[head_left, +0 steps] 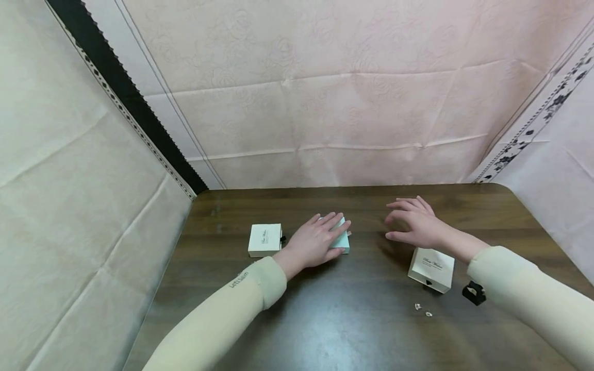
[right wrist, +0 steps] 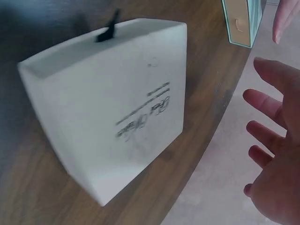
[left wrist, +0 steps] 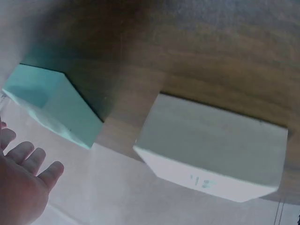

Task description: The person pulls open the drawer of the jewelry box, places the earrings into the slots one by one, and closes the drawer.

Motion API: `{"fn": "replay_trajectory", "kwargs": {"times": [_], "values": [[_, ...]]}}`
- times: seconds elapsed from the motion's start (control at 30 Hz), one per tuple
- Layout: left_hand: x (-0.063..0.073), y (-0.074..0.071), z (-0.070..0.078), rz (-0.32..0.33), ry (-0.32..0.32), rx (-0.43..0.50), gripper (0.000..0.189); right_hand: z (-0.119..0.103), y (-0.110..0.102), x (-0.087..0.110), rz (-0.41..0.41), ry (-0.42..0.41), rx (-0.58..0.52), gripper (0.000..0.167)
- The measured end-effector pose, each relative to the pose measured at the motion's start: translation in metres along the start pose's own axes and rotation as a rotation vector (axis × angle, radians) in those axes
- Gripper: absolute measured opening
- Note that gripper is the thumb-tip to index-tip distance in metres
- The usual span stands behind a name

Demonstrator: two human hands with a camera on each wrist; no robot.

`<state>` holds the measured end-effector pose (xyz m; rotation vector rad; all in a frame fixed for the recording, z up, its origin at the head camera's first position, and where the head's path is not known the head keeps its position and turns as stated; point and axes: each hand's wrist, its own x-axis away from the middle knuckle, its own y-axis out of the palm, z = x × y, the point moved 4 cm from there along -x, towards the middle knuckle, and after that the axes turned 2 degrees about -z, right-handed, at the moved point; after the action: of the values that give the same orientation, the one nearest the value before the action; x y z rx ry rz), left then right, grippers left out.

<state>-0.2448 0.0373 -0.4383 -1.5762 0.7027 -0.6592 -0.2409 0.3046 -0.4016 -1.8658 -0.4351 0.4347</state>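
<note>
My left hand [head_left: 313, 241] lies over a small teal box [head_left: 343, 244], its fingers stretched out and covering most of the top in the head view. The left wrist view shows the teal box [left wrist: 56, 101] just beyond the fingertips. To the left of that hand sits a white box [head_left: 264, 239] with printed lettering and a black tab. My right hand [head_left: 413, 224] hovers with loosely bent fingers and holds nothing. Nearest to it is another white lettered box [head_left: 431, 270], below the wrist; its black ribbon tab shows in the right wrist view.
Two small shiny pieces [head_left: 423, 310] lie on the dark wooden table [head_left: 325, 319], in front of the right white box. A black device [head_left: 474, 292] is at the right wrist. Pale patterned cloth [head_left: 348, 103] hangs behind the table's back edge and along both sides.
</note>
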Motion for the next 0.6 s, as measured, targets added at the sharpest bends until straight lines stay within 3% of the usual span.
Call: {"fn": "replay_trajectory", "kwargs": {"times": [0.3, 0.6], "values": [[0.011, -0.014, 0.002, -0.016, 0.03, -0.008, 0.073, -0.004, -0.007, 0.046, 0.044, -0.028, 0.077, 0.047], [0.028, -0.015, 0.0, 0.001, 0.052, 0.015, 0.072, -0.002, 0.0, 0.088, 0.121, -0.017, 0.153, 0.063]]}}
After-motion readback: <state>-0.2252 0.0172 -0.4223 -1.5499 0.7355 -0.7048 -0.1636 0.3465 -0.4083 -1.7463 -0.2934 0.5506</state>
